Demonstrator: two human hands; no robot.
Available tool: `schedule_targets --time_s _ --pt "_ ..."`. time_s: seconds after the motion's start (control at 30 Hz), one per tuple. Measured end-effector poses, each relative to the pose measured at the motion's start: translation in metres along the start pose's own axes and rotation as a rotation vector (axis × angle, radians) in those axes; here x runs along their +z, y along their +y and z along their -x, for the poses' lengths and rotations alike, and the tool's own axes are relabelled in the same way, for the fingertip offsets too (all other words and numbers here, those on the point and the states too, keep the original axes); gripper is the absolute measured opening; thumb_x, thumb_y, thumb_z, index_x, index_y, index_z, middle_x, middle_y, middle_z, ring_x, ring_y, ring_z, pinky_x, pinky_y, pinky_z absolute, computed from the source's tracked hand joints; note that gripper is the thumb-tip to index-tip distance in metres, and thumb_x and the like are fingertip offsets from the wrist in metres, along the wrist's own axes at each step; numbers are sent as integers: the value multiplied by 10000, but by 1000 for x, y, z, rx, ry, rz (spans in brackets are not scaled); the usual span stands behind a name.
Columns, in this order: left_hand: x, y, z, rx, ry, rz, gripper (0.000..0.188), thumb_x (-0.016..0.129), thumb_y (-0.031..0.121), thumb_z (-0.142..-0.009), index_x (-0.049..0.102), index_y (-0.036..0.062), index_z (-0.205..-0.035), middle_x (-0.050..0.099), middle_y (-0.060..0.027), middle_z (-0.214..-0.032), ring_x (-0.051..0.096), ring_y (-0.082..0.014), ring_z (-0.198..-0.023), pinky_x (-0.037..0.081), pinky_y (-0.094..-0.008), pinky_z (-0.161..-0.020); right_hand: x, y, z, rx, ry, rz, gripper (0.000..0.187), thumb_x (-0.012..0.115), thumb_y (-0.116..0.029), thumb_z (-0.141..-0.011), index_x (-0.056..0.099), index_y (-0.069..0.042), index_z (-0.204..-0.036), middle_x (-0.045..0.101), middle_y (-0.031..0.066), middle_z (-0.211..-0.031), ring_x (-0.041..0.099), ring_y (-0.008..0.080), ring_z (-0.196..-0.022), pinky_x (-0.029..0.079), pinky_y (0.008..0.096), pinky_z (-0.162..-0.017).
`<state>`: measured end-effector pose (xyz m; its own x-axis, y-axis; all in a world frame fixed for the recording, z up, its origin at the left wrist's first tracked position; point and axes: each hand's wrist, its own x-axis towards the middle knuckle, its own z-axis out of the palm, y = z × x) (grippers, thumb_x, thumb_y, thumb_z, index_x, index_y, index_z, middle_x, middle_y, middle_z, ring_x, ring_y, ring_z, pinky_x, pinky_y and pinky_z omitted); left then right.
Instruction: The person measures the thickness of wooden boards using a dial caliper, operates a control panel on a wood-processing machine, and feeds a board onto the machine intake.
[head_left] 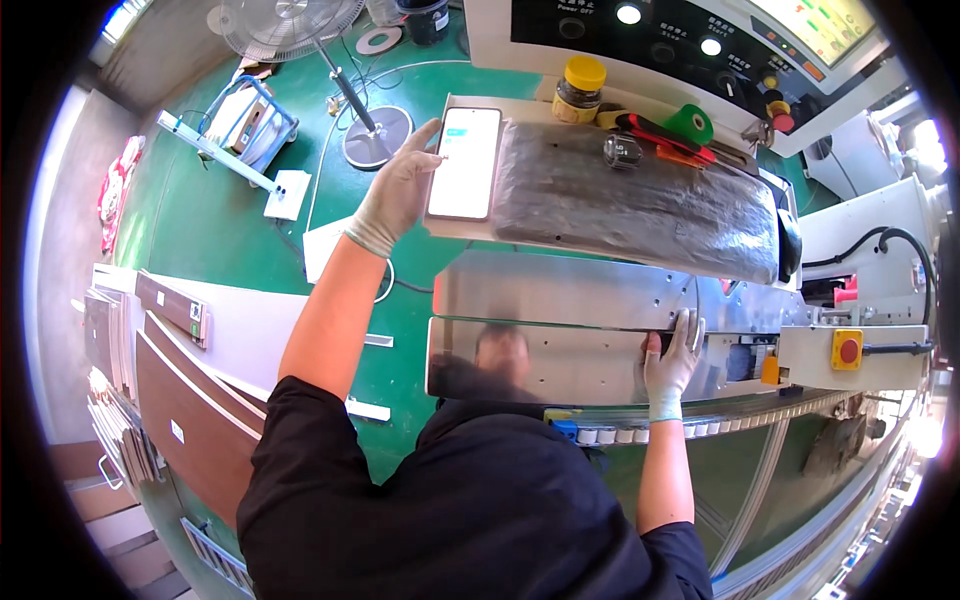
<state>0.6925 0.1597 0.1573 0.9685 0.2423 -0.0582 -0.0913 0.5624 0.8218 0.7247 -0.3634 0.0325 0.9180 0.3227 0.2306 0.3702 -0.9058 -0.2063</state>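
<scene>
My left hand, in a pale glove, is at the left edge of a smartphone with a lit, mostly white screen. Its thumb and a finger close on that edge, and the remaining fingers are partly hidden. The phone is at the left end of a pale shelf. My right hand, gloved with the thumb tip bare, rests on the nearer shiny metal plate, fingers stretched toward the farther metal plate. A dark spot shows between its thumb and fingers; I cannot make out what it is.
Grey plastic sheeting covers the shelf, with a yellow-lidded jar, green tape roll and small black device on it. Beyond is a control panel. A red stop button sits right. Brown boards lean left; a fan stands behind.
</scene>
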Motion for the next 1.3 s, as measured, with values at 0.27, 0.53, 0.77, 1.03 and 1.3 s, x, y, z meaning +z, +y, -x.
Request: schedule_targets --time_s 0.27,0.53,0.77,1.03,1.3 --pt "13 -1 -2 22 51 -16 820 487 25 -910 168 -87 -1657 485 -238 -1532 563 -275 -1366 455 -381 -1162 0 -2 1 14 14 -18 741 665 -351 -981 411 -64 -1615 381 222 -1671 297 441 -1565 264 559 -1276" --pt "11 2 -24 -5 1 -93 667 509 31 -923 379 -37 -1574 587 -157 -1393 594 -222 -1246 485 -335 -1087 2 -1 1 23 10 11 744 637 -406 -1000 403 -77 -1624 383 197 -1678 295 420 -1573 273 552 -1271" --pt "26 6 -26 -26 142 -240 721 599 2 -889 398 5 -1581 597 -149 -1385 600 -220 -1230 497 -341 -1066 2 -1 0 22 15 7 726 617 -416 -1009 406 -72 -1613 393 205 -1666 305 430 -1564 279 555 -1267" --pt "26 6 -26 -21 123 -308 801 695 -66 -853 392 22 -1589 621 -145 -1364 652 -232 -1170 549 -356 -997 2 -1 0 11 16 22 728 618 -412 -1005 403 -67 -1609 399 217 -1654 314 443 -1554 283 559 -1264" --pt "16 3 -31 -19 -12 -105 525 542 118 -992 477 39 -1507 639 -102 -1314 640 -188 -1176 527 -312 -1009 3 0 -1 6 10 30 740 598 -443 -1014 388 -66 -1615 395 220 -1654 309 444 -1556 280 558 -1269"
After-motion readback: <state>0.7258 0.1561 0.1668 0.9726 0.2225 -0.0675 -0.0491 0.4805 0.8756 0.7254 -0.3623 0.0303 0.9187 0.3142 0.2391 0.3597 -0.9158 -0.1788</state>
